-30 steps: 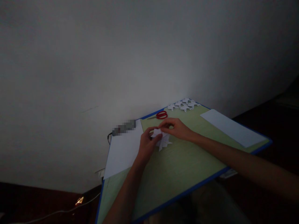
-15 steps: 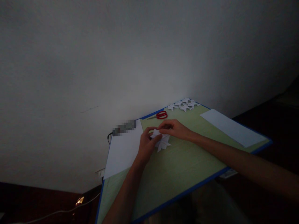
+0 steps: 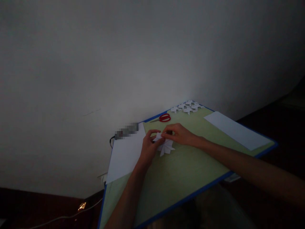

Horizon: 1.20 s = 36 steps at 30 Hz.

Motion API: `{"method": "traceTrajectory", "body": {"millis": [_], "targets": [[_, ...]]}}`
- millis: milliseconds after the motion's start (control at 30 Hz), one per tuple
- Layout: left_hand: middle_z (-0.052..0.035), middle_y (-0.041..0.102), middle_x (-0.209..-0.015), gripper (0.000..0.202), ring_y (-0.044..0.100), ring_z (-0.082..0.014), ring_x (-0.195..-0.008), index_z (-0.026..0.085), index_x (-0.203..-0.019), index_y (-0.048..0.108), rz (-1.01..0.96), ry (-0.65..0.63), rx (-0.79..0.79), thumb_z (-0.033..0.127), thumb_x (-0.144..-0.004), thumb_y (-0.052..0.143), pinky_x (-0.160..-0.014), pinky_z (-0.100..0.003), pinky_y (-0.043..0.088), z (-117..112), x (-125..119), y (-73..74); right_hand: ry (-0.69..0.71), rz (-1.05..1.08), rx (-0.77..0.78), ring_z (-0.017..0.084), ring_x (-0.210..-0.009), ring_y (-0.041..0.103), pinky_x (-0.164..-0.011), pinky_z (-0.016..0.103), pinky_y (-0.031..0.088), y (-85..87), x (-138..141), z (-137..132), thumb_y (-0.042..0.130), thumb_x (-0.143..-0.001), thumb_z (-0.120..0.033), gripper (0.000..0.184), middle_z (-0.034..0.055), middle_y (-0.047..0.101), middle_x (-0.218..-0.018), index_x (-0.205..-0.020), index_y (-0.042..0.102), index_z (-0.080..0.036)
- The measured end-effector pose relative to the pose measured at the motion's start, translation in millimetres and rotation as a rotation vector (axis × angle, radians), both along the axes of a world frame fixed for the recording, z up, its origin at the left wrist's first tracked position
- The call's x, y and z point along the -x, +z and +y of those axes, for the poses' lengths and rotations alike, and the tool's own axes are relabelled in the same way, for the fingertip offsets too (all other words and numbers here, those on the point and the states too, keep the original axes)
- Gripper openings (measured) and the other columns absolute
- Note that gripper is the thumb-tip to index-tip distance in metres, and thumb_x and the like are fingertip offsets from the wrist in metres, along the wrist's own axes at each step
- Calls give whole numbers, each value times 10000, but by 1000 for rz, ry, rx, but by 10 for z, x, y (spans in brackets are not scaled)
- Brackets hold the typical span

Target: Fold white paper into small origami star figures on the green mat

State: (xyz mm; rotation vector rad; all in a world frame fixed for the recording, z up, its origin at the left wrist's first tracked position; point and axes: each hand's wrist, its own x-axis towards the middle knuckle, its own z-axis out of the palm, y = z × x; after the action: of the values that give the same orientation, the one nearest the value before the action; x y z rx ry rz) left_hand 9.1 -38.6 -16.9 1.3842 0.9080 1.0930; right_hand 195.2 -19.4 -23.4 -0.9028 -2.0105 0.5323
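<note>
A white folded paper piece [image 3: 166, 148] with several pointed tips is between my hands, over the middle of the table. My left hand [image 3: 150, 144] grips its left side, thumb across the front and fingers behind. The fingertips of my right hand [image 3: 178, 133] pinch the upper edge of the same paper, close to my left thumb. My fingers cover part of the upper folds. Beyond my hands lie scissors with red handles [image 3: 165, 118], their blades pointing left.
Several similar white folded paper shapes [image 3: 188, 110] sit at the table's far corner. White paper [image 3: 225, 128] lies along the right side, and another white sheet [image 3: 125, 157] on the left. A blurred-out object [image 3: 126, 130] is at the left back edge. The table [image 3: 181, 178] has a blue rim; a wall stands behind.
My right fingertips have shifted slightly down along the upper edge of the folded paper, nearer my left thumb. My left hand keeps its hold.
</note>
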Motion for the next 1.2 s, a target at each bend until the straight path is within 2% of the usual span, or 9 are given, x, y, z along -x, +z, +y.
{"method": "traceTrajectory", "body": {"millis": [133, 300, 467, 633, 800, 1033, 1200], "targets": [[-42, 755, -821, 502, 699, -181, -668, 179, -1044, 579, -2, -3, 11, 287, -645, 864, -605, -263, 543, -1, -9, -3, -41, -37, -40, 125, -599, 500, -589, 255, 341, 18, 0, 5, 552, -964, -334, 335, 14, 605, -635, -730, 684, -135], [-55, 760, -840, 554, 704, -184, -668, 168, -1113, 600, -19, 24, 11, 348, -660, 863, -613, -271, 546, 23, -19, -18, -55, 20, -24, 133, -636, 532, -596, 250, 354, 5, -19, 33, 565, -961, -344, 289, 29, 650, -708, -815, 706, -137], [-40, 749, -754, 454, 686, -173, -627, 155, -1003, 666, -37, 70, 55, 358, -651, 867, -625, -272, 527, 48, -12, -29, -84, 44, -58, 143, -678, 556, -625, 254, 383, -20, -56, 56, 569, -962, -340, 272, 39, 664, -747, -828, 707, -148], [-45, 756, -815, 345, 694, -179, -687, 154, -890, 704, -22, 44, 37, 311, -631, 868, -685, -292, 540, 49, -18, -28, -85, 65, -66, 139, -675, 556, -628, 251, 392, -17, -54, 40, 582, -956, -328, 260, 31, 652, -734, -809, 698, -149], [-47, 759, -872, 287, 696, -175, -726, 151, -874, 710, 11, 34, -18, 292, -661, 843, -694, -283, 542, 25, -27, 3, -89, 50, -60, 133, -658, 546, -610, 246, 385, -5, -43, 24, 591, -951, -341, 263, 26, 648, -723, -808, 701, -150], [-38, 750, -837, 278, 681, -163, -688, 147, -875, 714, 84, 78, -53, 268, -656, 836, -650, -265, 535, 27, -20, -13, -104, 22, -60, 127, -643, 534, -606, 246, 377, 16, -31, 13, 595, -949, -344, 273, 22, 636, -702, -791, 695, -144], [-42, 745, -805, 292, 688, -177, -684, 145, -867, 698, 67, 73, -49, 259, -640, 843, -645, -277, 539, 34, -10, -14, -92, 23, -32, 131, -642, 521, -597, 248, 368, 13, -26, 14, 584, -951, -366, 295, 24, 629, -700, -786, 691, -145]]}}
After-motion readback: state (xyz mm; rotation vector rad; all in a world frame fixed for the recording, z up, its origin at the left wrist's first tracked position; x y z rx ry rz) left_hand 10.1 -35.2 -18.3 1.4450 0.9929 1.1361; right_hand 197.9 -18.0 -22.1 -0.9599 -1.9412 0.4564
